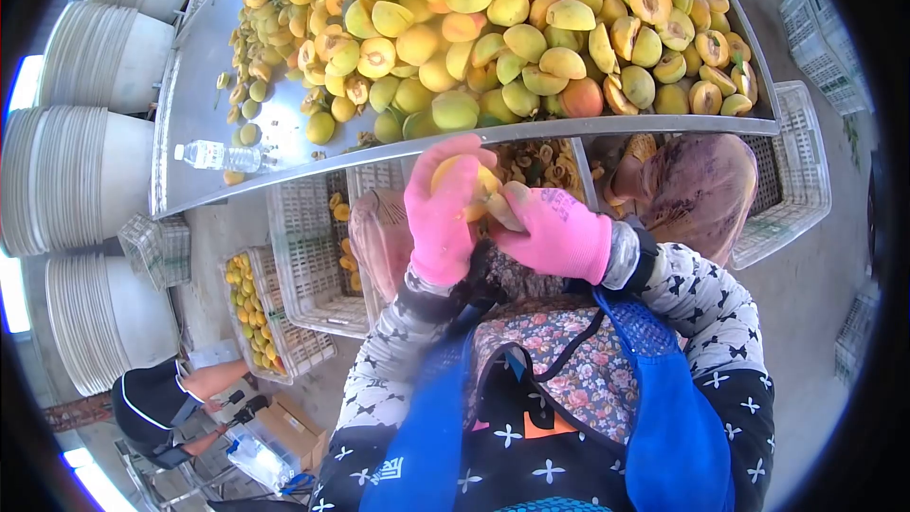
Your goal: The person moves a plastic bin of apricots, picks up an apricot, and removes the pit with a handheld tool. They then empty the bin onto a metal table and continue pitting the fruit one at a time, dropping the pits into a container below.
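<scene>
Both my hands wear pink gloves and meet just below the edge of a metal table [204,76]. My left hand [441,213] wraps around a yellow-orange fruit [474,192] and holds it up. My right hand [555,232] presses against the same fruit from the right, fingers at its cut side. Whether a blade is in that hand I cannot tell. A large heap of yellow and reddish fruit [493,28], many halved and pitted, covers the table above my hands.
A water bottle [223,156] lies on the table's left part. White plastic crates [308,265] stand below, one with small yellow fruit [248,313]. Stacked white buckets [76,180] line the left. Another person [156,403] crouches at lower left. A crate [801,171] stands at right.
</scene>
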`<state>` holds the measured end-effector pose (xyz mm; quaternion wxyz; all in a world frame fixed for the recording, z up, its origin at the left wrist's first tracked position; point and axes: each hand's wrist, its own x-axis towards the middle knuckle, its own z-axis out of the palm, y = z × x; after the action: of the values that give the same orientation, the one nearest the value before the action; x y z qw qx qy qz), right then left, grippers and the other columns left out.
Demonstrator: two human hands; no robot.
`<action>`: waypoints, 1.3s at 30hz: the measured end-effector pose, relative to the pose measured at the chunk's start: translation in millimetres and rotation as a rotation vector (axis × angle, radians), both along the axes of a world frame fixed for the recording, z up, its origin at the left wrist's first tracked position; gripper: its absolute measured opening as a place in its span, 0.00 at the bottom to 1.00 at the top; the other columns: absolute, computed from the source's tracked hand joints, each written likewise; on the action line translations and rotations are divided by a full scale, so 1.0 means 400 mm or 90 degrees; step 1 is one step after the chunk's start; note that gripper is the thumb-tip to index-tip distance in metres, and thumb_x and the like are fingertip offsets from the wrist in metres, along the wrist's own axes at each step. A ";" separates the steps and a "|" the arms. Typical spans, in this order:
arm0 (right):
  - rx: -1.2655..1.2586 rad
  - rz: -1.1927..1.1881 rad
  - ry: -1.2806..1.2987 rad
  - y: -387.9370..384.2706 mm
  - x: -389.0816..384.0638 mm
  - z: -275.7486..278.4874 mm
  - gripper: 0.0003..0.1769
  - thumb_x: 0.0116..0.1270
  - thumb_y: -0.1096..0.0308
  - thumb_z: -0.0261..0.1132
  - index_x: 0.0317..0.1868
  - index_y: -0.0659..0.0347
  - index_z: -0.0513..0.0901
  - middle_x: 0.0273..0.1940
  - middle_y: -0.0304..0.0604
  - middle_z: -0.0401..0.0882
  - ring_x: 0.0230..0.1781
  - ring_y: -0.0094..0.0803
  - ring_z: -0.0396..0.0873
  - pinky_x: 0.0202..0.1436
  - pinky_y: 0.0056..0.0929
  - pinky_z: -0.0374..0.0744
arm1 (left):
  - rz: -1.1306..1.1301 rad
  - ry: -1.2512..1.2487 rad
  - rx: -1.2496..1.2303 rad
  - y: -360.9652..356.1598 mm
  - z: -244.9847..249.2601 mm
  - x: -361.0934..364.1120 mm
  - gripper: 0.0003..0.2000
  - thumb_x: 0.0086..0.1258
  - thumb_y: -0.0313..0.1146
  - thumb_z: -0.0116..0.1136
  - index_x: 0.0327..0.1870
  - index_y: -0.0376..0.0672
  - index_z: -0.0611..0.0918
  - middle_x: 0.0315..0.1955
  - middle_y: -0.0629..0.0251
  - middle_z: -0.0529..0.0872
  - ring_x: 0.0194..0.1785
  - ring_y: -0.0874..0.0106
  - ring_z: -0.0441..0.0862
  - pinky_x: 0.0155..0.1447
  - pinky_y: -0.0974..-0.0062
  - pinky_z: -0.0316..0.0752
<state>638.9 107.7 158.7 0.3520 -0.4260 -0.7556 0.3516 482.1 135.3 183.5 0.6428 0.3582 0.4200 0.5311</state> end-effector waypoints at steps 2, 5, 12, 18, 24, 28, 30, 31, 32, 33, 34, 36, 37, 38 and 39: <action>-0.118 0.012 0.057 -0.001 -0.007 0.007 0.17 0.61 0.63 0.69 0.40 0.66 0.72 0.26 0.53 0.80 0.26 0.48 0.82 0.27 0.42 0.76 | 0.019 -0.030 -0.016 0.000 -0.004 0.010 0.13 0.72 0.29 0.56 0.53 0.33 0.78 0.41 0.56 0.85 0.38 0.70 0.83 0.45 0.75 0.79; -0.364 0.075 0.122 0.016 0.005 0.051 0.17 0.61 0.63 0.67 0.42 0.67 0.73 0.27 0.55 0.79 0.27 0.50 0.81 0.30 0.43 0.76 | 0.058 0.021 -0.014 0.002 -0.016 0.015 0.12 0.74 0.31 0.57 0.52 0.34 0.78 0.38 0.55 0.86 0.33 0.70 0.83 0.40 0.75 0.79; -0.342 0.050 0.121 0.017 -0.028 0.030 0.17 0.62 0.63 0.65 0.45 0.67 0.75 0.35 0.59 0.80 0.39 0.57 0.81 0.41 0.46 0.78 | 0.111 0.071 0.062 0.023 -0.021 0.018 0.15 0.77 0.40 0.54 0.45 0.35 0.81 0.34 0.55 0.86 0.30 0.70 0.83 0.35 0.75 0.79; -0.378 0.050 0.088 0.014 -0.026 0.047 0.16 0.62 0.65 0.63 0.46 0.66 0.75 0.35 0.59 0.81 0.39 0.55 0.82 0.41 0.45 0.79 | 0.030 0.094 -0.065 0.025 0.026 0.007 0.17 0.78 0.42 0.51 0.43 0.35 0.81 0.33 0.56 0.86 0.30 0.70 0.84 0.34 0.75 0.79; -0.473 0.079 0.070 0.038 -0.005 0.075 0.15 0.63 0.64 0.64 0.45 0.66 0.76 0.36 0.58 0.83 0.38 0.55 0.83 0.39 0.46 0.79 | 0.073 0.160 0.025 0.027 -0.036 0.012 0.19 0.79 0.45 0.50 0.43 0.34 0.81 0.32 0.57 0.85 0.30 0.70 0.84 0.35 0.75 0.79; 0.028 0.026 0.063 0.001 -0.032 -0.067 0.20 0.62 0.64 0.67 0.47 0.69 0.71 0.27 0.52 0.81 0.21 0.38 0.83 0.22 0.36 0.75 | 0.090 0.109 -0.076 0.010 -0.008 0.018 0.20 0.78 0.48 0.51 0.40 0.36 0.81 0.32 0.58 0.85 0.30 0.70 0.84 0.38 0.73 0.80; -0.190 0.034 0.146 0.001 -0.048 -0.042 0.20 0.61 0.64 0.68 0.45 0.70 0.71 0.27 0.56 0.80 0.25 0.46 0.83 0.26 0.39 0.77 | 0.121 0.088 -0.029 0.022 -0.007 0.021 0.16 0.77 0.44 0.54 0.41 0.36 0.82 0.32 0.59 0.85 0.30 0.71 0.83 0.37 0.77 0.79; -0.322 0.049 0.187 0.004 -0.045 -0.020 0.20 0.61 0.64 0.68 0.44 0.70 0.71 0.27 0.55 0.80 0.25 0.47 0.82 0.27 0.39 0.77 | 0.142 0.096 0.002 0.026 -0.020 0.025 0.15 0.76 0.41 0.55 0.41 0.36 0.82 0.32 0.60 0.86 0.30 0.72 0.83 0.36 0.78 0.79; -0.455 0.067 0.226 0.003 -0.046 -0.004 0.20 0.61 0.65 0.68 0.44 0.70 0.72 0.27 0.55 0.80 0.25 0.47 0.82 0.28 0.40 0.77 | 0.167 0.105 0.031 0.024 -0.034 0.026 0.13 0.76 0.39 0.56 0.41 0.36 0.82 0.31 0.60 0.86 0.30 0.72 0.83 0.36 0.79 0.78; -0.486 0.065 0.246 0.000 -0.041 0.002 0.18 0.59 0.65 0.67 0.44 0.69 0.73 0.25 0.48 0.79 0.22 0.39 0.80 0.28 0.36 0.76 | 0.152 0.084 0.028 0.020 -0.045 0.025 0.09 0.74 0.35 0.59 0.41 0.36 0.82 0.31 0.62 0.86 0.30 0.75 0.82 0.34 0.82 0.77; -0.318 0.038 0.176 -0.008 -0.035 -0.030 0.18 0.59 0.66 0.67 0.44 0.68 0.73 0.25 0.45 0.78 0.22 0.35 0.79 0.27 0.34 0.75 | 0.135 0.258 0.069 0.026 -0.064 0.016 0.09 0.73 0.35 0.60 0.41 0.36 0.83 0.31 0.63 0.86 0.30 0.76 0.81 0.35 0.81 0.76; 0.044 0.003 0.058 -0.007 -0.032 -0.117 0.17 0.58 0.66 0.67 0.44 0.66 0.74 0.24 0.39 0.76 0.21 0.26 0.76 0.25 0.30 0.75 | -0.032 0.325 -0.015 0.045 -0.022 0.001 0.10 0.71 0.36 0.62 0.41 0.36 0.83 0.31 0.64 0.85 0.31 0.78 0.81 0.35 0.81 0.76; -0.132 0.036 0.054 -0.009 -0.025 -0.092 0.16 0.58 0.67 0.67 0.44 0.66 0.74 0.24 0.38 0.76 0.21 0.26 0.77 0.24 0.28 0.74 | -0.061 0.252 -0.108 0.047 -0.024 -0.003 0.10 0.71 0.36 0.63 0.41 0.36 0.83 0.31 0.64 0.85 0.31 0.78 0.81 0.35 0.81 0.75; -0.309 0.061 0.042 -0.012 -0.016 -0.050 0.16 0.58 0.68 0.67 0.43 0.65 0.74 0.24 0.37 0.76 0.21 0.26 0.77 0.24 0.27 0.73 | -0.100 0.174 -0.197 0.049 -0.025 -0.007 0.11 0.70 0.36 0.64 0.41 0.36 0.83 0.30 0.65 0.85 0.31 0.78 0.81 0.36 0.81 0.75; -0.552 0.100 0.196 -0.010 -0.016 -0.016 0.13 0.59 0.70 0.65 0.42 0.65 0.75 0.23 0.37 0.75 0.18 0.26 0.75 0.21 0.27 0.72 | -0.088 0.157 -0.210 0.045 -0.006 -0.006 0.12 0.69 0.37 0.66 0.41 0.36 0.82 0.29 0.65 0.85 0.31 0.79 0.80 0.35 0.82 0.75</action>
<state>632.6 103.8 152.5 0.2219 -0.4184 -0.5082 0.7193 479.7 153.4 181.1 0.6716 0.3383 0.5508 0.3621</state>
